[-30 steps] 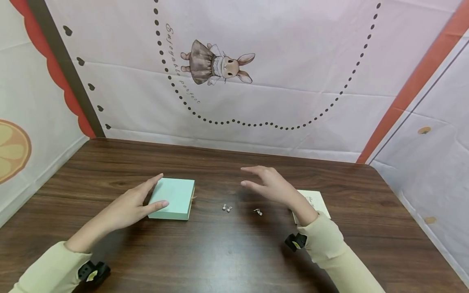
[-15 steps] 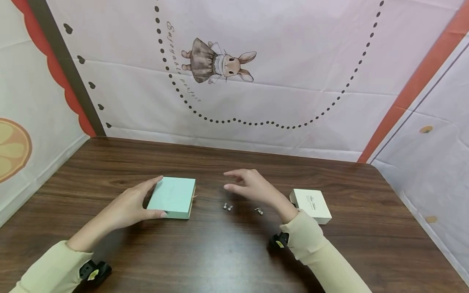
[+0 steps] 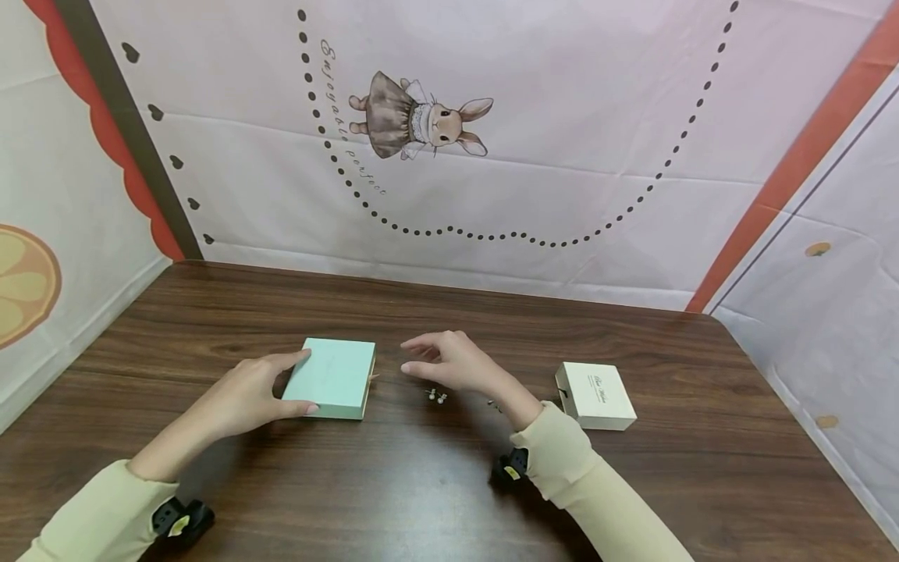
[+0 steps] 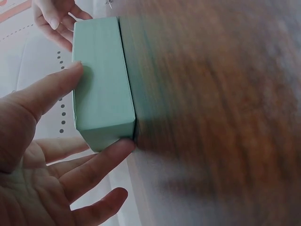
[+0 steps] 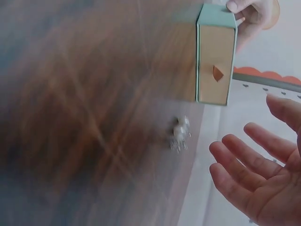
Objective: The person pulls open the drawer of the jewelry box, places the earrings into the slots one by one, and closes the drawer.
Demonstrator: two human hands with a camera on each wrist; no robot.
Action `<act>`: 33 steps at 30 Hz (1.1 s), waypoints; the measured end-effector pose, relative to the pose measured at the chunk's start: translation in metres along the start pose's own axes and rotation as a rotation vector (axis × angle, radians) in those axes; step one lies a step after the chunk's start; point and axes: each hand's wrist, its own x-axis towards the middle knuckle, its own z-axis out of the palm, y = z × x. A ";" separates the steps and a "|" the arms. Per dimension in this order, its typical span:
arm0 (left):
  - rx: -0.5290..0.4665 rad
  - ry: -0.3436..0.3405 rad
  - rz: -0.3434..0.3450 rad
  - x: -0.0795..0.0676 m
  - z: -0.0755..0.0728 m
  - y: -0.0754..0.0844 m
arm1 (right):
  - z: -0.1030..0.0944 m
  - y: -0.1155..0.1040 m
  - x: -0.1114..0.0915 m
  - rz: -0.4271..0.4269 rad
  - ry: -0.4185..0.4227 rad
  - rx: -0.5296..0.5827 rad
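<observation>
A mint-green drawer box (image 3: 333, 376) lies on the table, left of the middle. My left hand (image 3: 239, 400) holds it at its left end; in the left wrist view the thumb lies on one side and a finger touches the bottom corner. Its tan drawer front (image 5: 215, 52), with a small ribbon tab (image 5: 217, 73), faces my right hand (image 3: 453, 364). That hand hovers above the table with fingers apart, holding nothing. Just below it lies a pair of pearl earrings (image 3: 437, 397). More small jewellery (image 3: 494, 405) is partly hidden by the right wrist.
A cream box (image 3: 597, 396) with printed lettering stands at the right of the brown wooden table (image 3: 393, 499). A printed cloth (image 3: 562, 117) with a rabbit hangs behind the table's far edge.
My right hand has moved left, from near the cream box toward the mint-green box, uncovering the cream box. My left thumb has shifted from the box's top to its near side.
</observation>
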 end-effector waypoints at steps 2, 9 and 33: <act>-0.004 -0.013 -0.009 0.000 0.000 0.000 | 0.003 -0.002 0.003 0.000 -0.016 -0.006; -0.004 -0.023 -0.033 0.000 0.000 0.001 | 0.012 -0.009 0.011 0.014 -0.046 0.030; -0.015 -0.015 -0.032 0.000 0.002 0.000 | 0.032 -0.019 0.023 0.118 -0.058 0.135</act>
